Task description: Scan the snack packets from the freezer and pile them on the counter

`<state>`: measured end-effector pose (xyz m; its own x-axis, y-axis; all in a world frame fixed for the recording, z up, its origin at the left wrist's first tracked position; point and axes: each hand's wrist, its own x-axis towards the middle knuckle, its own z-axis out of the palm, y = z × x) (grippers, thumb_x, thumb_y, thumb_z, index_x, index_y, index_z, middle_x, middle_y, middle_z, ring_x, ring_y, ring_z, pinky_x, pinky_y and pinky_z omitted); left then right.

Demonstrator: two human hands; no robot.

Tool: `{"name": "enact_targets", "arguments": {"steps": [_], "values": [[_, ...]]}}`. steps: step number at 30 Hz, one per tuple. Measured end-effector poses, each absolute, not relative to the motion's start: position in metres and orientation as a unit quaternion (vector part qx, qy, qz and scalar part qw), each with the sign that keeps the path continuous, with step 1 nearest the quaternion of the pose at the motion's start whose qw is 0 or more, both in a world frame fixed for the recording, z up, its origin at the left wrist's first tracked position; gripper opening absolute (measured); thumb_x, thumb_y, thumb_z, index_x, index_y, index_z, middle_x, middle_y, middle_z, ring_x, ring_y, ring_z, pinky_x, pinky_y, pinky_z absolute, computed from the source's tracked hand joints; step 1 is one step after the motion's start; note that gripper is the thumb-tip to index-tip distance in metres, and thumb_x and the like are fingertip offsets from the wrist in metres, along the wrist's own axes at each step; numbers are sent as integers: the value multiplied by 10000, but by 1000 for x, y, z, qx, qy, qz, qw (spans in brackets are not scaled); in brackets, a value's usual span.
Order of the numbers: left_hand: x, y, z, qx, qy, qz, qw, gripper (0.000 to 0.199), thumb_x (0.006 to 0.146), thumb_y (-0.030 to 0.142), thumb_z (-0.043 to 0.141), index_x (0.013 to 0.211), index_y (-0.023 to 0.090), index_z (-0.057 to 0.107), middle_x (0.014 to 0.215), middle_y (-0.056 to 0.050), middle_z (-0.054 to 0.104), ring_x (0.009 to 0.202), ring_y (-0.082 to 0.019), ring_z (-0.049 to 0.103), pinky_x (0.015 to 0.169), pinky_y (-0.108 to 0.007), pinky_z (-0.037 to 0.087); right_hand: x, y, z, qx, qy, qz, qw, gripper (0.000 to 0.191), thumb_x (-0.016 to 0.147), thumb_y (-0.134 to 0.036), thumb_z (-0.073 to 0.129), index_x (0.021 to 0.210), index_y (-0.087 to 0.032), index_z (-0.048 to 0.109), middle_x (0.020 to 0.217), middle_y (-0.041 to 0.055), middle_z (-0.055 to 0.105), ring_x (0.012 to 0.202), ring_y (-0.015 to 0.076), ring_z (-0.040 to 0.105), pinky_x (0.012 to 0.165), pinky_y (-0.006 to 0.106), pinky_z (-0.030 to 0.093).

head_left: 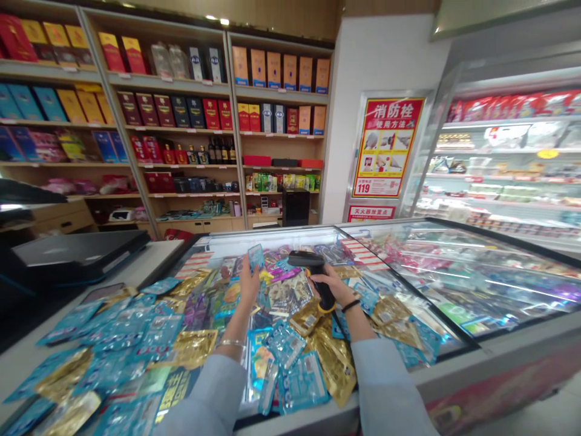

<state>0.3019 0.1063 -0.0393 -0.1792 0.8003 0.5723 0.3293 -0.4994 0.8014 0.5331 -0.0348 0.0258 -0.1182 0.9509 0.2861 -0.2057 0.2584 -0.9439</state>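
My left hand (249, 280) is closed on a small blue snack packet (256, 257), held upright above the freezer's glass top. In my right hand (333, 283) is a black barcode scanner (307, 260) with yellow trim, its head pointing left toward the packet. A dark cable runs down from the scanner's grip. Below and between my forearms lie more blue packets (305, 384) and gold packets (333, 363) on the glass. A larger heap of blue packets (109, 327) mixed with gold ones spreads over the counter at the left.
The chest freezer (454, 284) with frozen goods under glass stretches to the right. A black machine (77, 254) stands on the counter at the left. Shelves of boxed bottles (181, 112) line the back wall. A lit display fridge (508, 157) is at the far right.
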Motion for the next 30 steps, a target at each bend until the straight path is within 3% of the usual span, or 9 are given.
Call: {"name": "enact_targets", "arguments": {"steps": [7, 12, 16, 22, 30], "values": [[306, 92, -26, 571, 456, 641, 233, 554, 848, 251, 488, 1389, 163, 406, 1412, -144, 497, 1340, -244, 441, 1140, -405, 339, 550, -55, 45, -348, -512, 479, 622, 213, 693, -326, 693, 797, -176, 582, 544, -25, 585, 346, 101, 489, 342, 215, 346], [293, 66, 14, 569, 423, 650, 274, 425, 838, 292, 502, 1249, 186, 491, 1090, -80, 673, 1008, -202, 639, 933, -375, 521, 548, -92, 79, -338, -508, 469, 639, 232, 680, -325, 697, 817, -181, 578, 555, -30, 585, 334, 101, 492, 326, 213, 353], [251, 48, 44, 574, 511, 592, 243, 423, 813, 294, 549, 1215, 171, 504, 980, -71, 693, 902, -208, 665, 856, -350, 532, 524, -101, 95, -330, -518, 465, 638, 240, 678, -320, 686, 843, -181, 581, 569, -31, 592, 341, 105, 501, 324, 216, 366], [140, 36, 70, 581, 676, 443, 99, 492, 801, 326, 604, 1248, 146, 507, 1096, -167, 684, 1088, -302, 629, 929, -383, 467, 444, -74, 88, -307, -513, 481, 641, 195, 688, -327, 659, 780, -179, 572, 551, -24, 591, 340, 102, 500, 314, 209, 354], [63, 38, 55, 594, 752, 285, 35, 430, 837, 336, 533, 1215, 135, 563, 1099, -206, 685, 1088, -334, 626, 905, -391, 446, 323, -36, 80, -236, -502, 551, 623, 188, 681, -321, 662, 765, -173, 583, 563, -18, 598, 347, 102, 505, 316, 212, 365]]}}
